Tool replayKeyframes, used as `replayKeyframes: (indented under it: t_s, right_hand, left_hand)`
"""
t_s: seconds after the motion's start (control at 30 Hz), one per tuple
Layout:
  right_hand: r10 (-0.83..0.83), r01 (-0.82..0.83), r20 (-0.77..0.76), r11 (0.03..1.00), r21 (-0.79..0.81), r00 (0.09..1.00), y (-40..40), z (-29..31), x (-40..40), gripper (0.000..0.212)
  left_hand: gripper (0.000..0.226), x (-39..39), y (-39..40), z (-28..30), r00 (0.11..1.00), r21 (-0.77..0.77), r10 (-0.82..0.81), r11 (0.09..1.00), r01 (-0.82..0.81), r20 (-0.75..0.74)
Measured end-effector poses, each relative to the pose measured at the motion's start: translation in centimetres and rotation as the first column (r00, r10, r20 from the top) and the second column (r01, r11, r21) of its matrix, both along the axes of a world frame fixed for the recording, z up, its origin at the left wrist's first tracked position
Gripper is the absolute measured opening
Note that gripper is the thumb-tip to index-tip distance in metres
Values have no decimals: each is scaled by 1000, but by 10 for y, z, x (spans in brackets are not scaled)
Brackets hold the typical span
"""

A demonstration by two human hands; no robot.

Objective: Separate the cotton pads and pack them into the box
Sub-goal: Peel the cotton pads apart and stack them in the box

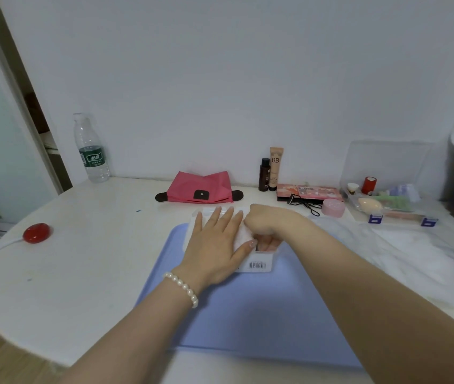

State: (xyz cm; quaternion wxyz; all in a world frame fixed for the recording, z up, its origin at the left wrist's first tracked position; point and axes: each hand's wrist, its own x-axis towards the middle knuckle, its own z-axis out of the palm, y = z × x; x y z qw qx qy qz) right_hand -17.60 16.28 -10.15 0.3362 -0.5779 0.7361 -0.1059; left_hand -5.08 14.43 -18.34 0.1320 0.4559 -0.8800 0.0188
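White wall backs your white worktop [81,259], which carries a blue mat [261,314] at its near edge. Your left hand [216,245], a pearl bracelet [182,288] on its wrist, lies flat with fingers straight, pressing the white cotton pads [243,235] at the mat's far edge. Your right hand [266,224] is curled, its fingers tucked down into the clear box [259,264] that bears a barcode label; whether they grip anything cannot be told. Along the far edge stand a water bottle [91,149] at the left corner, a pink pouch [200,189] at the middle, and a dark bottle [264,174] touching a BB tube [275,167]. Toward the right edge sit a palette [309,193], a pink jar [333,207] and a clear organiser [392,200]. A red round object [36,233] rests near the left edge.
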Motion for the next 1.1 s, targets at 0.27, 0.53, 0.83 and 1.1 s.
replayKeyframes:
  t_s: [0.27, 0.53, 0.83, 1.1]
  right_hand:
    - [-104, 63, -148, 964, -259, 984, 36, 42, -88, 28]
    - [-372, 323, -188, 914, -247, 909, 79, 0, -173, 18]
    - [-316, 292, -297, 948, -123, 901, 123, -50, -211, 27]
    - [-130, 80, -488, 989, -122, 863, 131, -68, -216, 53]
  left_hand:
    - [41, -33, 16, 21, 903, -158, -224, 971, 177, -367]
    - [23, -125, 46, 32, 904, 316, -137, 907, 279, -405]
    - [23, -151, 73, 14, 353, 702, 629, 474, 531, -692]
    - [24, -159, 72, 9, 698, 742, 321, 494, 454, -641]
